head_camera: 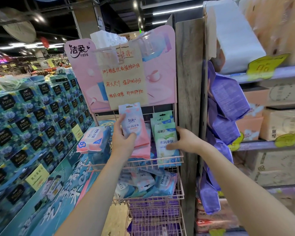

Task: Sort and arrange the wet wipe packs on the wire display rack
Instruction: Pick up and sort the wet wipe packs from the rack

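- Head view: person faces a pink wire display rack (181, 161) with three basket tiers, seen from above.
- Left hand (122, 140) holds a pink-and-white wipe pack (132, 121) by its lower half, thumb across the front and fingers behind. The pack is upright, raised above the top basket, and its top edge overlaps the handwritten note (124, 82).
- Right hand (186, 142) grips a green wipe pack (165, 142), thumb on the front face and fingers round the right edge. This pack stands upright at the right end of the top basket, with more green packs directly behind it.
- Pink packs (141, 150) stand in the middle of the top basket, just beside the green ones.
- A larger pink-and-blue pack (92, 138) lies tilted at the left end of the top tier.
- Middle basket (182, 193): mixed packs (143, 183) lie jumbled at varied angles.
- Bottom basket: purple packs (153, 208).
- Pink header card (160, 79) tops the rack and carries the note.
- Left of the rack: stacked blue boxes (32, 113). Right: purple bags (228, 99) against a shelf unit.
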A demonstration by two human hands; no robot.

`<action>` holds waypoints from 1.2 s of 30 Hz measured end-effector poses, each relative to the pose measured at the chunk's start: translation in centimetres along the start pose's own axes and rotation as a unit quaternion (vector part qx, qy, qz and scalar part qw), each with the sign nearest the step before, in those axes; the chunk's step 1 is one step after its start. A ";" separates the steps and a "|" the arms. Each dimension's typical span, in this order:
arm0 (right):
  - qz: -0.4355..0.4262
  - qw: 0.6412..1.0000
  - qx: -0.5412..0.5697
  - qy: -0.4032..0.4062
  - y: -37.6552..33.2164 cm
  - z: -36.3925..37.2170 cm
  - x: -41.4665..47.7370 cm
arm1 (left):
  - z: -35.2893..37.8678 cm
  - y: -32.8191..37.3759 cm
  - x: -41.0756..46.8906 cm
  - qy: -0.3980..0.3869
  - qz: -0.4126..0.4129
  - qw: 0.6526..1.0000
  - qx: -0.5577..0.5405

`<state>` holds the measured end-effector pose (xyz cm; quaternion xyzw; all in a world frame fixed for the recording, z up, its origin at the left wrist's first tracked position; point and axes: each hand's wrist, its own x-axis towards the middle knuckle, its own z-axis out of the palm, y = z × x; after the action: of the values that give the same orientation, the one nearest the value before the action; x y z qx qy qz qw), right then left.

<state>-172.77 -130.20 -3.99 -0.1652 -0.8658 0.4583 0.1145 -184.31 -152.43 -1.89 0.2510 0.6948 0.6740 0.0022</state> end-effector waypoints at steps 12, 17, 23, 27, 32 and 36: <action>-0.062 0.990 -0.019 0.128 -0.6 -0.3 0.0 | -0.7 0.8 0.5 0.005 -0.082 0.993 0.083; -0.006 0.988 -0.108 0.110 -0.3 0.0 0.5 | -1.2 0.7 0.4 -0.058 -0.106 0.988 0.095; 0.009 0.979 -0.088 0.181 0.2 0.9 0.5 | -1.4 0.8 0.8 -0.120 -0.152 0.972 0.132; 0.018 0.975 -0.104 0.197 -0.1 1.3 0.0 | -1.0 1.2 0.6 -0.128 -0.145 0.970 0.150; 0.022 0.972 -0.115 0.205 -0.9 1.8 -0.8 | -0.5 1.7 0.5 -0.134 -0.165 0.968 0.133; 0.034 0.974 -0.107 0.195 -0.6 2.0 -1.2 | -0.7 1.6 0.3 -0.118 -0.165 0.974 0.101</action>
<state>-172.49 -132.47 -4.60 -0.2924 -0.8646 0.3254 0.2472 -184.22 -153.02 -0.25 0.2098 0.7856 0.5568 0.1696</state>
